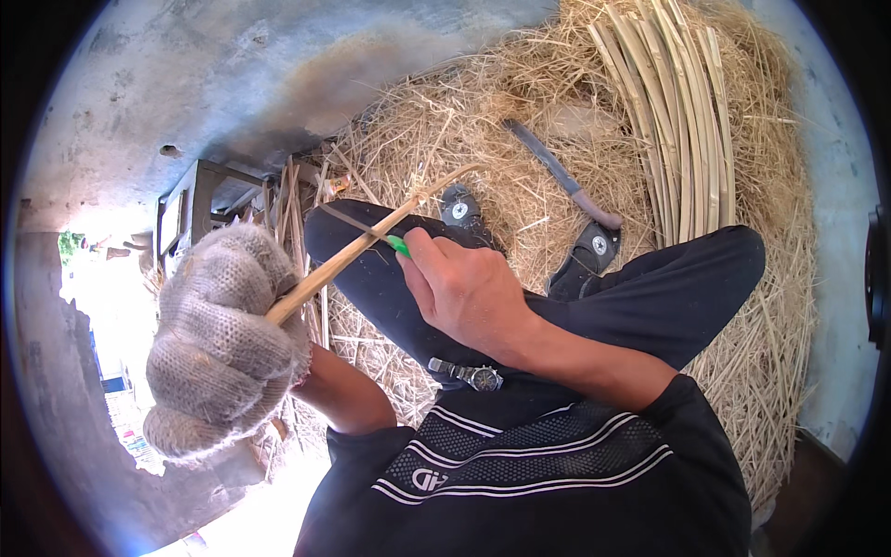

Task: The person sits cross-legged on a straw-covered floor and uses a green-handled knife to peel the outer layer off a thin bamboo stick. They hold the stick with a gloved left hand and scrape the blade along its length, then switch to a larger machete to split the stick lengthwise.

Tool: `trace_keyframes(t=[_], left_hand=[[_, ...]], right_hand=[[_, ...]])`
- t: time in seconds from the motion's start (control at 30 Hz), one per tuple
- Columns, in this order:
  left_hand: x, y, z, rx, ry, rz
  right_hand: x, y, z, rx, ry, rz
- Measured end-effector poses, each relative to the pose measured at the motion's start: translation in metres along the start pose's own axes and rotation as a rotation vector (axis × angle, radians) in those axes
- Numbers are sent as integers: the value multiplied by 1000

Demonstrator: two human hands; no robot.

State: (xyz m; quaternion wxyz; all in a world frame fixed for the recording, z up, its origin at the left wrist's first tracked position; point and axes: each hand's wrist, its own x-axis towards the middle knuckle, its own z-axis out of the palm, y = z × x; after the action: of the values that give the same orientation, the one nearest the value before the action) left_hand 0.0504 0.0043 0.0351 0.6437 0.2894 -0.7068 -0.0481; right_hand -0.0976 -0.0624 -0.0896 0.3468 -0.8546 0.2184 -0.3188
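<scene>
Two hands are working on one pale wooden strip (339, 265): the left grip (223, 343), inside a thick grey knitted glove (232, 297), is clamping around its lower end, and the bare right grip (478, 288) is clasping the green handle (398, 245) of a small knife. The strip is emerging at 2 o'clock from the glove and passing at 10 o'clock of the right grip, where the knife's narrow blade (343, 217) is crossing it. The strip's long axis is running from 8 to 2 o'clock, its thinner end pointing to 2; the blade is pointing to 10. The strip's far end is extending free above the straw (408, 121), leaving a gap to the machete (548, 167) lying at 3 o'clock. Farther out, a bundle of strips (673, 121) is resting at 2 o'clock, and a wall (232, 65) is bounding the space toward 11.
</scene>
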Motion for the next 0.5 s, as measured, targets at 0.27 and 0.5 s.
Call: trace_keyframes(t=[0.27, 0.5], left_hand=[[-10, -1, -4, 170, 72, 13], [-4, 0, -12, -33, -87, -36]], right_hand=[[7, 24, 13, -26, -97, 173], [5, 69, 41, -127, -26, 196]])
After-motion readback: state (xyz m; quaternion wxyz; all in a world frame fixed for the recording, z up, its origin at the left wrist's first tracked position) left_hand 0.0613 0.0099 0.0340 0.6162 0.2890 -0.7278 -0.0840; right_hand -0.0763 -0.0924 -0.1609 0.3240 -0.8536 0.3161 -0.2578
